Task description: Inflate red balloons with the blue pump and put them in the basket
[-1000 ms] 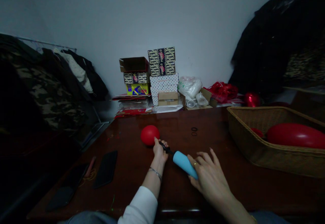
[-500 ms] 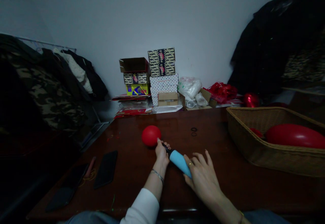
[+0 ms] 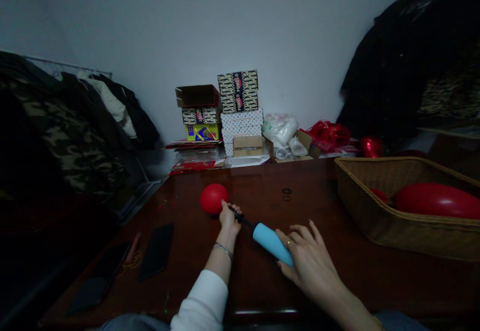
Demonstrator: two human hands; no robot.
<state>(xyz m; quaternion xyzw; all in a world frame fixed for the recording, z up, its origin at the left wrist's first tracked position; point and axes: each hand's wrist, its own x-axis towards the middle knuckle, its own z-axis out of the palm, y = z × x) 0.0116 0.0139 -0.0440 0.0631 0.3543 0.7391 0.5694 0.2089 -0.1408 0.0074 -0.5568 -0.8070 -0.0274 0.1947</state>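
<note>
A small round red balloon [image 3: 214, 199] is at the tip of a hand balloon pump [image 3: 273, 244] with a light blue body and a black rod. My left hand [image 3: 228, 218] is closed around the pump's black front end, thumb against the balloon where its neck meets the nozzle; the neck itself is hidden by my fingers. Gripping the rear of the blue body is my right hand [image 3: 311, 263], its thumb below and its fingers partly stretched out above. Between my hands a length of the black rod shows.
At right stands a wicker basket [image 3: 405, 233] with red balloons [image 3: 438, 200] inside. Two dark rings [image 3: 286, 194] lie on the brown table [image 3: 262, 181]. A dark phone-like slab [image 3: 156, 251] and a pinkish stick [image 3: 134, 247] are at left. Stacked boxes [image 3: 240, 121] stand behind.
My hands have drawn apart, exposing more of the black rod. The left hand and balloon have shifted left; the right hand and blue body have moved right and slightly nearer to me.
</note>
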